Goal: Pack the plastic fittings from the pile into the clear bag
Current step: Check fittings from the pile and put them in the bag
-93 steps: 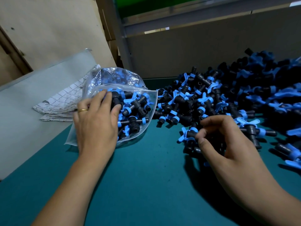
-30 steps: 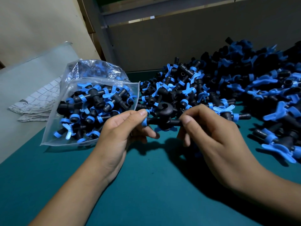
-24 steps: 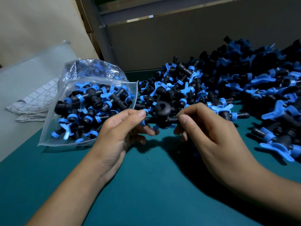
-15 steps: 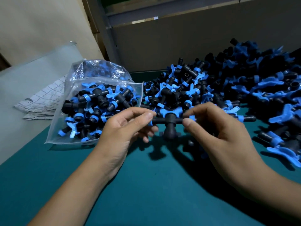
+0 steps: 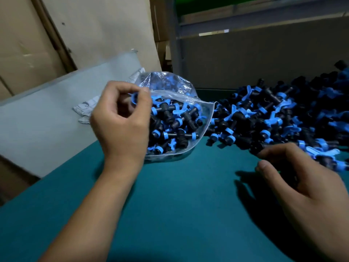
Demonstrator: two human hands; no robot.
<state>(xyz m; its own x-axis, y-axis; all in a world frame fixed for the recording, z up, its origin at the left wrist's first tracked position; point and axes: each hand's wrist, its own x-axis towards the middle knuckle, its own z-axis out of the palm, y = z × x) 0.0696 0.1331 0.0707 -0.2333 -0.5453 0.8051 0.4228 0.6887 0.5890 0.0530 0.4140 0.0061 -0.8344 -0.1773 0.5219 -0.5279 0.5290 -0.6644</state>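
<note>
Two hands over teal tabletop (image 5: 179, 195). Left hand (image 5: 120, 127) raised at mouth of clear bag (image 5: 204, 114), fingers (image 5: 144, 95) curled, pinching a blue-and-black fitting (image 5: 134, 97) at bag's opening. Bag lying on tabletop, mostly full of fittings. Right hand (image 5: 302, 184) low beside pile of fittings (image 5: 273, 118), fingers loosely bent, narrow gap, holding nothing visible. Pile just right of bag, touching it. Folded cloth (image 5: 85, 110) behind left hand.
</note>
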